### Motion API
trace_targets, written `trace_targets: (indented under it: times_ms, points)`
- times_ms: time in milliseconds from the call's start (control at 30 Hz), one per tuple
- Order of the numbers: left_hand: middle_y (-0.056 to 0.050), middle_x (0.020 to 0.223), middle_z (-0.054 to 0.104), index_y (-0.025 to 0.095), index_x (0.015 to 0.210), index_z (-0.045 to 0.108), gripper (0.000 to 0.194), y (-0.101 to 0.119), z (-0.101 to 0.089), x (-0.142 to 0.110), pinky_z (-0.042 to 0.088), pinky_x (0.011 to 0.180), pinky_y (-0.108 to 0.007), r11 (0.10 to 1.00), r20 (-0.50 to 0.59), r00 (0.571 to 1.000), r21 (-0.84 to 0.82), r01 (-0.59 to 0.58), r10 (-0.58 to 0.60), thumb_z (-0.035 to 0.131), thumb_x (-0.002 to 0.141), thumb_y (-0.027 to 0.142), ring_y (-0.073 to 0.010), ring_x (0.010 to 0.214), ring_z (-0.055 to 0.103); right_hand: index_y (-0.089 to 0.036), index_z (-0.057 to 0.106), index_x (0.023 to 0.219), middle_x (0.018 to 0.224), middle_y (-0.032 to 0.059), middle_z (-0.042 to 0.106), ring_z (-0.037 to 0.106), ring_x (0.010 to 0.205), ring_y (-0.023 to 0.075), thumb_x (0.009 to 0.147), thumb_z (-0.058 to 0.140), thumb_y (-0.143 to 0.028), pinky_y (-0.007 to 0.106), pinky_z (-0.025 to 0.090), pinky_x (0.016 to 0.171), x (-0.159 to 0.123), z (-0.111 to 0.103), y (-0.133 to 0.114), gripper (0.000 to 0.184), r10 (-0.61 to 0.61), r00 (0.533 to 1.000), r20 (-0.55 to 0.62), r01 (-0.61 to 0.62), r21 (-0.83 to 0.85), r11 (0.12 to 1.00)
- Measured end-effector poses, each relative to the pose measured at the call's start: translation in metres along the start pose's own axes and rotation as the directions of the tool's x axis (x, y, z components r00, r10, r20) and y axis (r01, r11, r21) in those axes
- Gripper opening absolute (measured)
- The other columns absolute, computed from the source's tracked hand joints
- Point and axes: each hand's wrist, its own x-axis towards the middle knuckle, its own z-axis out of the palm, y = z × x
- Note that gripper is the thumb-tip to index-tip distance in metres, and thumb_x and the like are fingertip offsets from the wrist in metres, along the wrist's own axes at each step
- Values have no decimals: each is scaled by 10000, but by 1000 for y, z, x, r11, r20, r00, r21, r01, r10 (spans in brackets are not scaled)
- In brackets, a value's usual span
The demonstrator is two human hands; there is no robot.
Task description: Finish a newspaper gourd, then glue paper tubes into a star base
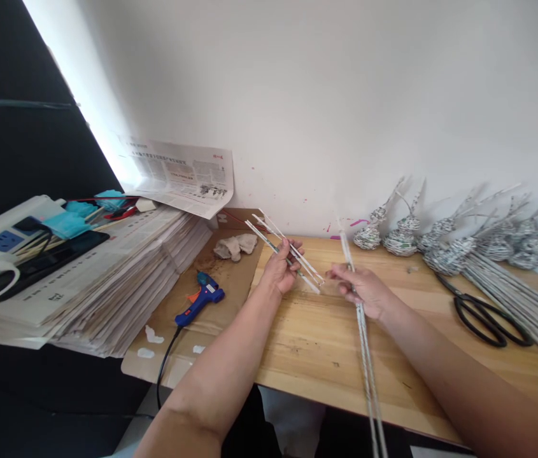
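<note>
My left hand [284,266] is closed around several short rolled-paper sticks [307,266], which slant from upper left to lower right above the table. To its right, my right hand [358,287] grips long rolled-paper sticks [365,356]; they run down past the table's front edge, and their upper tips are blurred. The two hands are apart, and the two sets of sticks do not touch. Scissors with black handles [488,318] lie right of my right hand, beside a bundle of long paper sticks [526,299].
Several woven paper figures [400,236] stand along the wall on the wooden table [307,343]. At left, a blue glue gun [200,299] and a crumpled cloth [236,246] lie on cardboard [166,324]. A tall newspaper stack [154,280] carries a power strip [6,238] and a phone [58,254].
</note>
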Motion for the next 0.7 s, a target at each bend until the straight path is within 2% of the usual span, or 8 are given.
trace_targets:
  times_ms: [100, 233, 533, 700]
  points:
    - [-46, 776, 686, 147, 798, 601, 197, -1, 2, -2, 272, 365, -118, 1000, 3, 1000, 7, 17, -17, 758, 826, 263, -111, 632, 659, -150, 653, 787, 842, 33, 678, 477, 459, 25, 567, 911, -463, 135, 158, 332, -4, 7, 5, 461, 78, 988, 135, -67, -83, 994]
    - [-36, 737, 655, 143, 804, 588, 181, -3, 5, -3, 291, 372, -115, 1000, 15, 1000, 11, 25, -25, 722, 858, 252, -105, 612, 649, -163, 650, 822, 789, 16, 692, 485, 445, 26, 533, 924, -483, 135, 147, 332, -5, 8, 6, 511, 115, 981, 155, -102, -93, 990]
    - [-4, 663, 565, 154, 858, 572, 177, -1, 4, -5, 315, 392, -120, 999, 76, 996, 12, 48, -49, 597, 942, 308, -101, 597, 606, -143, 629, 725, 724, 11, 669, 491, 438, 30, 608, 864, -557, 157, 156, 353, -5, 7, 5, 490, 117, 970, 213, -81, -173, 982]
    - [20, 649, 531, 172, 870, 565, 200, -1, 2, -3, 285, 379, -126, 999, 87, 996, 29, 28, -30, 662, 898, 345, -92, 562, 571, -150, 599, 704, 714, 11, 669, 522, 453, 46, 600, 854, -591, 166, 152, 363, -6, 9, 6, 520, 119, 967, 224, -75, -195, 978]
